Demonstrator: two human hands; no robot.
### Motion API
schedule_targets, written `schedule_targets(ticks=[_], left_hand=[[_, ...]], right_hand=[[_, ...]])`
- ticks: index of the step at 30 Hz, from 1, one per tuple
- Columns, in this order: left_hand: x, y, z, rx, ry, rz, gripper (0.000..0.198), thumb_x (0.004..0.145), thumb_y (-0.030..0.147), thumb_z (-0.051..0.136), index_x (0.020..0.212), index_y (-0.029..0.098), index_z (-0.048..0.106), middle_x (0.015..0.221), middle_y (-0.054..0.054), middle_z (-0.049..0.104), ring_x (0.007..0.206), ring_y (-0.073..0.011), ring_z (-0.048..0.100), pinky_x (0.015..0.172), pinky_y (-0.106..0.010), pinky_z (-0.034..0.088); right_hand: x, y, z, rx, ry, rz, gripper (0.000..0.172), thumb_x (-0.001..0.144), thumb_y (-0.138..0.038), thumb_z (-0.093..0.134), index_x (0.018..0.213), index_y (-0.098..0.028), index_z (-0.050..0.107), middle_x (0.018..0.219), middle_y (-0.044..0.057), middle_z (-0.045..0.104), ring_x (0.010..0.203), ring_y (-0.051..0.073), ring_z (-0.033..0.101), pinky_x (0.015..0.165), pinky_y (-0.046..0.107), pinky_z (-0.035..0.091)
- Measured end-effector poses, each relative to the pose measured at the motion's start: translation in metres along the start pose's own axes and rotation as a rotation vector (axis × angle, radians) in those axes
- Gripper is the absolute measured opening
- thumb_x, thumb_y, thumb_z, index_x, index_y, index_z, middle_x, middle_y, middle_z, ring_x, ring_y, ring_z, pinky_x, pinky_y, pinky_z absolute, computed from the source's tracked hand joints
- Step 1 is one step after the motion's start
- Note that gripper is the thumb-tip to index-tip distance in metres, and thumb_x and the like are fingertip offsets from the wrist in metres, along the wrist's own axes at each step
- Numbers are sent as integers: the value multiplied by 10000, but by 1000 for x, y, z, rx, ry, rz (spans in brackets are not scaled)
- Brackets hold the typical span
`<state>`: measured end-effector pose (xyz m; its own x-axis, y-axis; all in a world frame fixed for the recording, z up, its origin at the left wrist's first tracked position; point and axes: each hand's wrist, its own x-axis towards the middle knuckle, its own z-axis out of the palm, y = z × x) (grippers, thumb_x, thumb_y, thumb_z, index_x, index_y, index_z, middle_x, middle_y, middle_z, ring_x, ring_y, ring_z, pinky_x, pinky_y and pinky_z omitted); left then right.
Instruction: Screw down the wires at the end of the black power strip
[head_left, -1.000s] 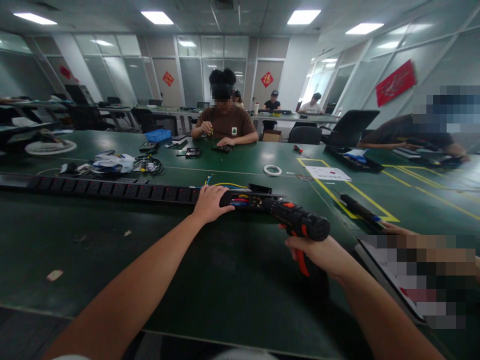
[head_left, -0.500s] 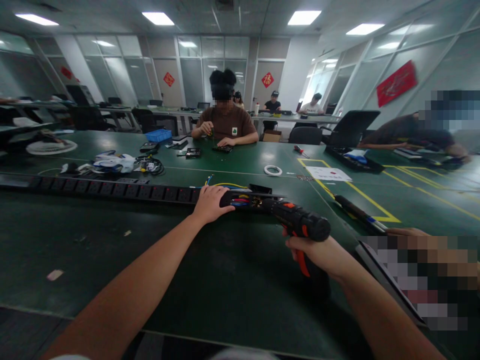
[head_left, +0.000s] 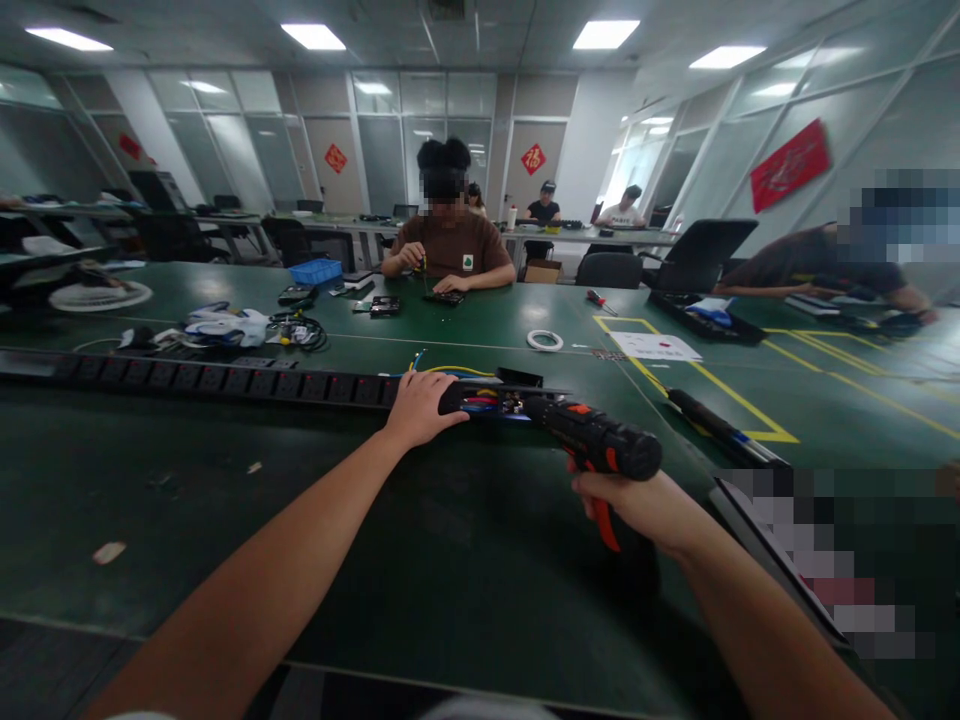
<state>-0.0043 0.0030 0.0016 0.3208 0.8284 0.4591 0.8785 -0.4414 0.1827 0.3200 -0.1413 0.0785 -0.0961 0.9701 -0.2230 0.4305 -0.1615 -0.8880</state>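
A long black power strip [head_left: 225, 381] runs across the green table [head_left: 225, 500] from the left edge to the middle. My left hand [head_left: 420, 405] is closed over its right end, where the casing is off and red, blue and yellow wires [head_left: 484, 402] show. My right hand [head_left: 637, 505] grips the handle of a black and orange electric screwdriver [head_left: 600, 447]. The tool's tip points left into the exposed end of the strip, close to my left thumb.
A person sits across the table at small parts. Others work at the right and far back. On the table lie a blue bin [head_left: 316, 270], cables [head_left: 300, 330], a white tape roll [head_left: 545, 340], a black rod [head_left: 712, 423] and yellow floor-tape lines [head_left: 720, 385]. A blurred patch covers the lower right.
Both my hands and the screwdriver stay in place. At the right edge, another person's hand beside the black rod has gone from sight.
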Motion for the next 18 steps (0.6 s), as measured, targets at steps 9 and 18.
schedule_targets(ticks=[9,18], left_hand=[[-1,-1,0,-16,1,4,670,983,676,753,1485,239,680,1510,-132,711,1436,-386,601,1293,-588,337],[0,0,0,-8,-1,6,663,974,670,768,1467,234,686,1502,-128,716,1427,-378,604,1282,-585,341]], right_hand=[[-2,-2,-1,6,-12,-12,243,666,-344,718,878,-233,675,596,-26,670,595,204,656,609,328,527],[-3,-3,0,-15,2,-2,296,653,-374,714,910,-229,679,586,-17,676,589,208,651,602,325,509]])
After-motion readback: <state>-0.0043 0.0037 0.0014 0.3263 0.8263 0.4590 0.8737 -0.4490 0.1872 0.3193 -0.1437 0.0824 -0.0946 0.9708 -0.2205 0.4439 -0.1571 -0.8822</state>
